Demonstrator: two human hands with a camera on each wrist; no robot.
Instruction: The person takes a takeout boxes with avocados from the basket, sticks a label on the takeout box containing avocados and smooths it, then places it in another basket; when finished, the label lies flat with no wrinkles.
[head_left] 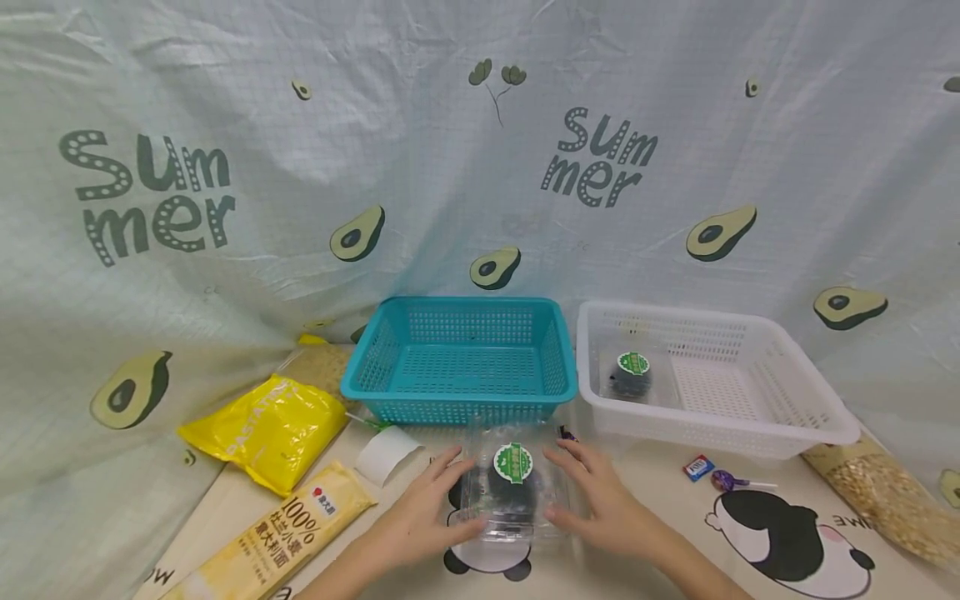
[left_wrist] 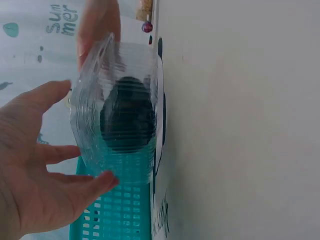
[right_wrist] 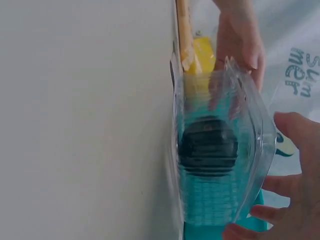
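Observation:
A clear plastic clamshell box (head_left: 513, 500) stands closed on the table, with a green and white sticker (head_left: 513, 463) on its lid. Inside lies a dark oval fruit (left_wrist: 128, 115), possibly an avocado. My left hand (head_left: 420, 517) is at the box's left side, fingers spread and fingertips at the lid's rim. On the opposite side, my right hand (head_left: 603, 508) has its fingers spread beside the rim. Both wrist views show loosely extended fingers around the lid's edge, not curled round it. Whether every fingertip touches the plastic I cannot tell.
Behind the box stands a teal basket (head_left: 457, 408). A white basket (head_left: 720, 433) at right holds a similar clear box (head_left: 632, 375). Yellow packets (head_left: 277, 429) and a pasta pack (head_left: 277, 533) lie left. A lollipop (head_left: 723, 480), small candy (head_left: 698, 467) and grain bag (head_left: 885, 496) lie right.

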